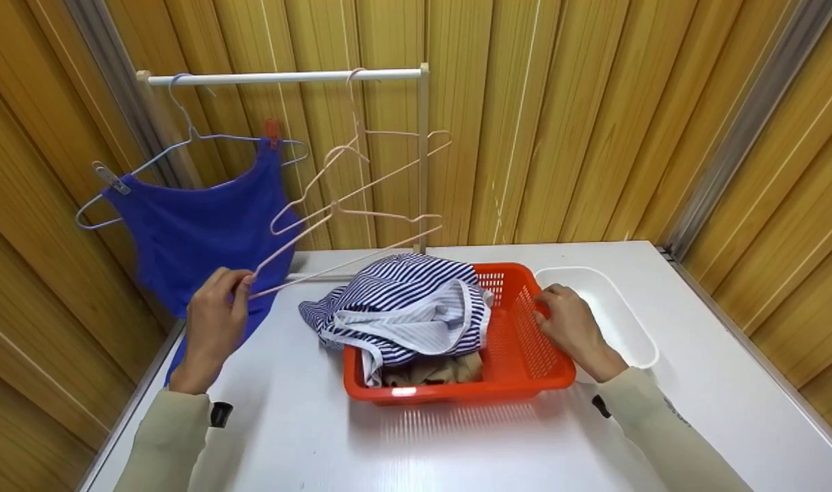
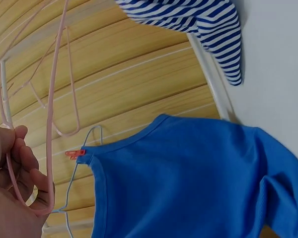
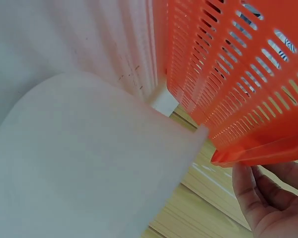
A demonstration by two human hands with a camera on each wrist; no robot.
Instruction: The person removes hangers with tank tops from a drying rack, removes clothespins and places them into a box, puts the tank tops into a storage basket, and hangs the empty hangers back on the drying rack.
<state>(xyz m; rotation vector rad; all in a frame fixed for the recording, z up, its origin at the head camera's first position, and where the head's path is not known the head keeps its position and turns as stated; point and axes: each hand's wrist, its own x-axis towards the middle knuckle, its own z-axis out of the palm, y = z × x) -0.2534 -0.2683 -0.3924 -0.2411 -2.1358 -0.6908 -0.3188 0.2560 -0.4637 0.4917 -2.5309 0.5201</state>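
My left hand (image 1: 217,311) pinches one end of a pink clothes hanger (image 1: 292,244) between thumb and fingers, raised left of the basket. In the left wrist view, the curled fingers surround the hanger's (image 2: 50,119) rounded end. My right hand (image 1: 573,324) grips the right rim of a red plastic basket (image 1: 552,369), and its fingertips show under the rim (image 3: 268,153) in the right wrist view. A navy-and-white striped garment (image 1: 402,294) lies heaped in the basket's left part, draping over the edge. Beneath it shows a khaki cloth (image 1: 436,371).
A white rail (image 1: 251,77) stands at the back, bearing another pink hanger (image 1: 388,179) and a blue hanger (image 1: 159,158). From the latter hangs a blue sleeveless top (image 1: 210,225), held by a grey clip (image 1: 111,178) and a red clip (image 1: 272,131). A white tray (image 1: 634,321) lies right of the basket.
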